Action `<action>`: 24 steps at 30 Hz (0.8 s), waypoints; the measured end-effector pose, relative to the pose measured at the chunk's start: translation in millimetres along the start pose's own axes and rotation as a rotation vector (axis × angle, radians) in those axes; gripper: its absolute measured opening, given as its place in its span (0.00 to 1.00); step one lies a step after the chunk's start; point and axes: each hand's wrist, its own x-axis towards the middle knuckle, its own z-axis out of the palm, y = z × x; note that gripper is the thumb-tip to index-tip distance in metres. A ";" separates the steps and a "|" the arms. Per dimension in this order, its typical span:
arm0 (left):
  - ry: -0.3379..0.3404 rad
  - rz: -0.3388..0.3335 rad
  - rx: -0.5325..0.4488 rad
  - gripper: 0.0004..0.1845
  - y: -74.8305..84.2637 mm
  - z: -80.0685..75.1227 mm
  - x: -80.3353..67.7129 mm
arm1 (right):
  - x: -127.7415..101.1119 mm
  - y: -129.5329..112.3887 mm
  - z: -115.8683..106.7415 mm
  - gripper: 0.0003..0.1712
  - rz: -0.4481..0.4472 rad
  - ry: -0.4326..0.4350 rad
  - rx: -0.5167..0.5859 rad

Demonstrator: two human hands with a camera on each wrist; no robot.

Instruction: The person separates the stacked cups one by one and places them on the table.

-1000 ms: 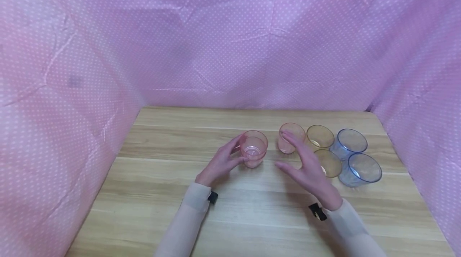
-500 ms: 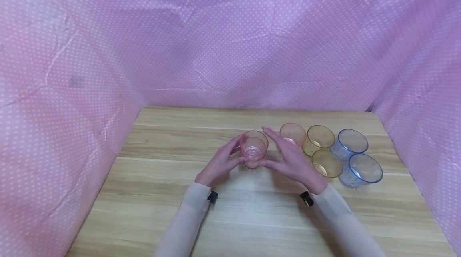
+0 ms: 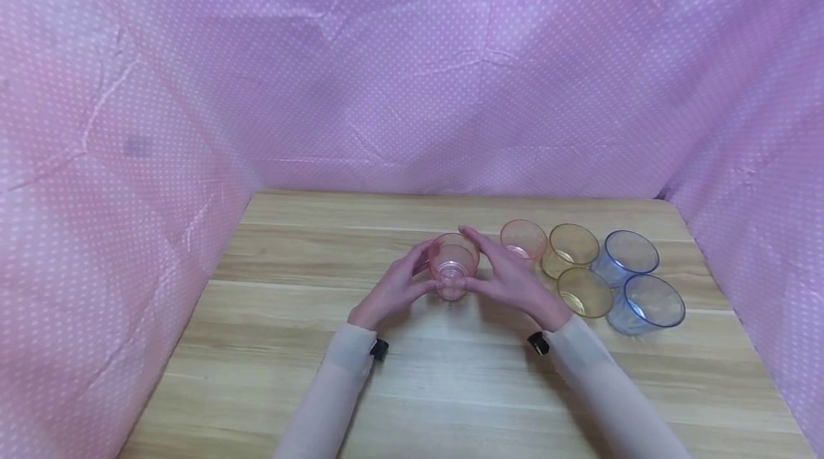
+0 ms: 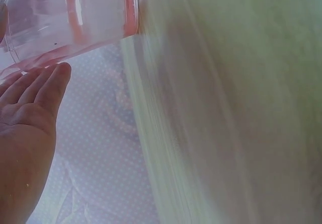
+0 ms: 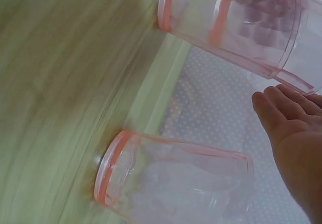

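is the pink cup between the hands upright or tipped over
Upright. The pink cup stands on its base on the table, rim up, with the left hand and right hand at its sides.

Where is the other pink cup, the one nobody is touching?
In the head view, the free pink cup stands right of centre on the table, between the right hand and a yellow cup.

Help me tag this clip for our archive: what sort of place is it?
Probably a staged tabletop recording booth, not a kitchen: pink dotted cloth screens a bare wooden table, where coloured plastic cups stand grouped beside the hands.
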 end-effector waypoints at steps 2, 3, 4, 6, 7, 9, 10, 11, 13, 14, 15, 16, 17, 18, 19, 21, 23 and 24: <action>-0.005 -0.012 -0.010 0.43 -0.3 -0.3 0.8 | 1.4 2.9 1.8 0.57 0.009 -0.010 0.032; -0.005 -0.017 -0.013 0.42 -0.5 -0.3 1.2 | 2.3 4.4 2.8 0.58 0.014 -0.014 0.048; -0.006 -0.022 -0.013 0.42 -0.5 -0.4 1.6 | 3.1 5.7 3.7 0.58 0.018 -0.019 0.064; -0.007 -0.024 -0.019 0.41 -0.9 -0.1 3.0 | 4.5 7.7 5.4 0.58 0.035 -0.018 0.089; -0.007 -0.023 -0.020 0.40 -1.5 0.0 4.0 | 5.1 8.3 5.9 0.58 0.041 -0.016 0.099; -0.007 -0.023 -0.018 0.40 -2.2 0.3 5.5 | 6.3 9.4 7.1 0.58 0.047 -0.011 0.111; -0.008 -0.024 -0.018 0.40 -2.4 0.2 6.3 | 6.6 9.7 7.4 0.58 0.051 -0.008 0.117; -0.008 -0.025 -0.017 0.40 -2.5 0.1 7.0 | 6.8 10.1 7.9 0.58 0.058 -0.004 0.126; -0.012 -0.026 0.000 0.40 -2.5 -0.6 7.9 | 7.7 10.3 8.6 0.58 0.064 0.001 0.149; -0.014 -0.026 0.013 0.41 -2.3 -1.2 8.2 | 8.1 10.5 9.0 0.57 0.068 0.004 0.157; -0.017 -0.023 0.027 0.41 -1.9 -1.8 8.6 | 8.5 10.6 9.5 0.57 0.075 0.009 0.165; -0.021 -0.018 0.039 0.42 -1.8 -2.6 9.1 | 8.8 10.6 9.9 0.57 0.076 0.013 0.173; -0.026 -0.015 0.055 0.42 -1.6 -3.4 9.4 | 9.0 10.6 10.4 0.57 0.079 0.017 0.179; -0.031 -0.011 0.071 0.43 -1.5 -4.4 9.8 | 9.2 10.5 10.8 0.57 0.083 0.019 0.184; -0.036 -0.009 0.086 0.43 -1.6 -5.3 10.2 | 9.2 10.5 11.3 0.57 0.088 0.023 0.185; -0.047 -0.005 0.110 0.44 -2.0 -7.2 11.5 | 9.1 11.0 12.1 0.57 0.094 0.030 0.191; -0.058 -0.002 0.123 0.44 -2.3 -9.2 12.9 | 9.1 11.3 12.7 0.57 0.098 0.039 0.202; -0.063 -0.001 0.126 0.44 -2.7 -10.0 13.7 | 9.3 11.8 13.0 0.57 0.098 0.044 0.206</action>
